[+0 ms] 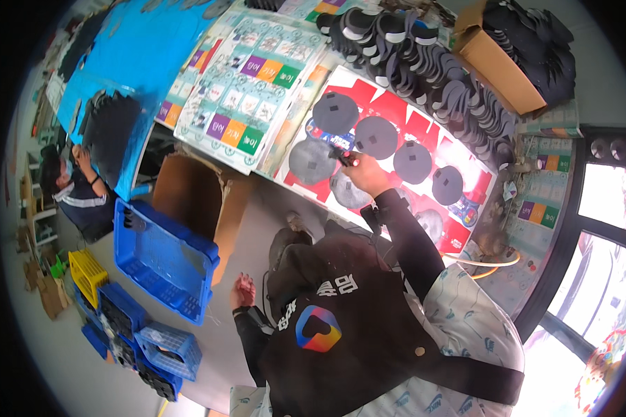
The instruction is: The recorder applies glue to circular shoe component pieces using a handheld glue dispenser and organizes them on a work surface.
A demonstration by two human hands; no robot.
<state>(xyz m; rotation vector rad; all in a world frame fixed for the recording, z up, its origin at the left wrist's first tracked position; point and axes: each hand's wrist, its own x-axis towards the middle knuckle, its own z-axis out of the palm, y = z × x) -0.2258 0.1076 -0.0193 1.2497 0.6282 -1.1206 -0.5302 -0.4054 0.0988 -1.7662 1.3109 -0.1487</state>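
Nearest the camera is the person's own torso in a dark vest point(341, 333) with a coloured badge, over pale patterned sleeves. The left hand point(242, 290) hangs low beside the body, over the grey floor, fingers loosely curled and holding nothing, apart from everything on the table. Just left of it stands a large blue plastic crate point(163, 257) tilted on its side, with smaller blue crates point(167, 351) and a yellow crate point(87, 274) further down-left. Behind the blue crate is an open brown cardboard box point(188, 194).

The right arm, in a black sleeve, reaches up over the table. The right hand point(365, 174) is clenched around a small dark tool point(342, 156) with a red tip, whose end sits over the table between the grey discs. About 7 round grey discs point(375, 137) lie flat on a red printed sheet point(410, 111), each with a darker patch in the middle; the hand is just beside 3 of them.

Beyond, a long heap of stacked dark discs point(424, 62) runs along the table, and a cardboard box point(497, 69) filled with more of them stands at the far right. At far left, another person point(76, 191) in dark clothes sits by a blue sheet point(139, 48).
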